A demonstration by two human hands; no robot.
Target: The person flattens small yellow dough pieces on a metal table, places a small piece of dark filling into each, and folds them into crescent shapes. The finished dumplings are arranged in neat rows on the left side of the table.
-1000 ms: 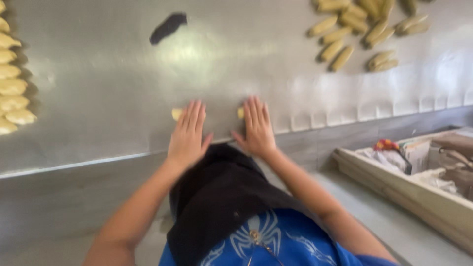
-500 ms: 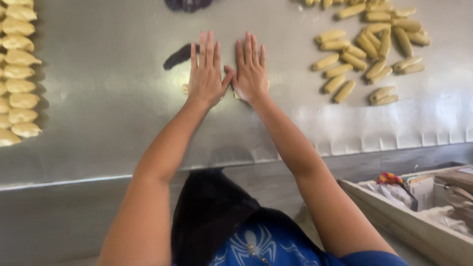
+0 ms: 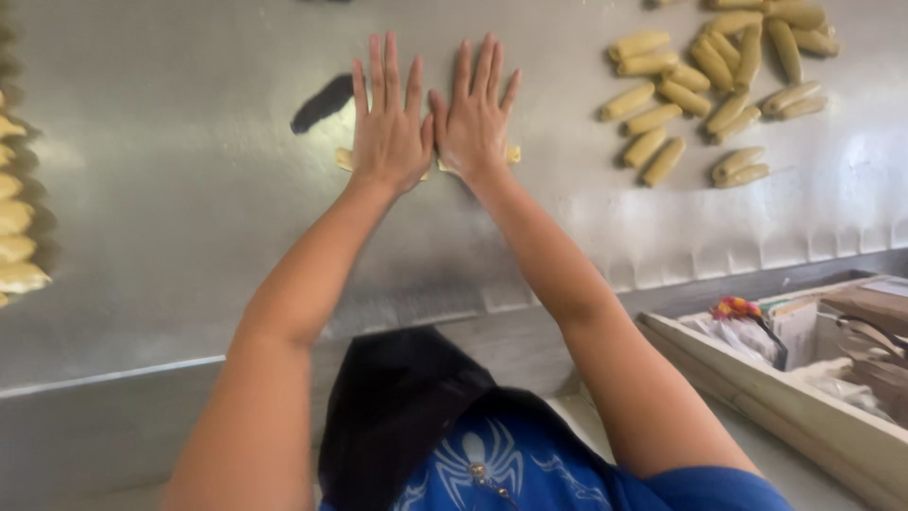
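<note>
Head view: spread-fingered left hand (image 3: 388,132) and right hand (image 3: 476,118) cover, apparently, dough (image 3: 342,158); rolled pieces (image 3: 705,90) lie rightward.

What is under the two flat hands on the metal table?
A pale dough piece pokes out beside the left hand, and another end shows past the right hand. The palms cover the middle, so whether it is one piece cannot be seen.

Bright, even daylight. The steel desk (image 3: 189,237) showed soft glare patches at right and left-centre. Shadows were faint, short, under the forearms. Focus was fairly sharp in the middle; edges were slightly soft, with mild wide-angle stretch.
</note>
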